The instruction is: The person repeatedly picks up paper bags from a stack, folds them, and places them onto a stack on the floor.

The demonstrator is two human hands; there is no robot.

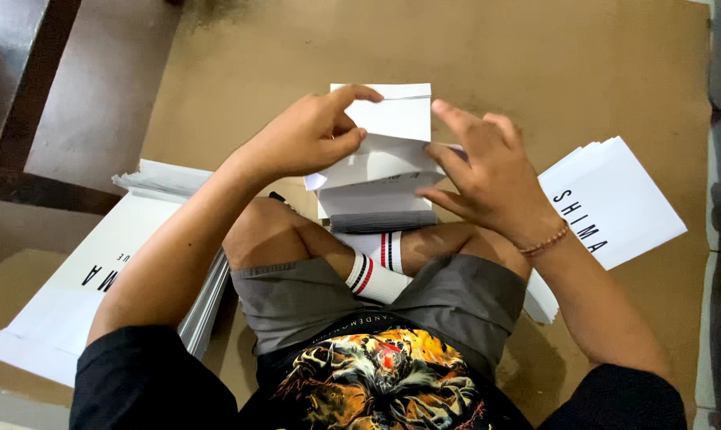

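Head cam, looking down: I'm seeing the person sitting cross-legged on a brown floor (pixel 536 64), grey shorts (pixel 448 299) and a white sock with red and black stripes (pixel 374 275) in the middle of the pic.

Left hand (pixel 309 135) is pinching a white sheet of paper (pixel 392 135), thumb and fingers closed on its left side, index finger lying along the top fold. The sheet is being held above the lap, just over a stack of white sheets (pixel 380 207) that's resting on the shins. The sheet is partly folded, upper flap bending back.

Right hand (pixel 488 171) is resting w/ fingers spread wide, fingertips touching the right edge of the same sheet and the stack below; not closed on anything. A bead bracelet (pixel 545 241) is sitting on that wrist.

To the person's left a big pile of white printed sheets (pixel 74 295) is lying on the floor, touching the thigh. To the right another pile of white printed sheets (pixel 615 199) is lying fanned out, near the right forearm.
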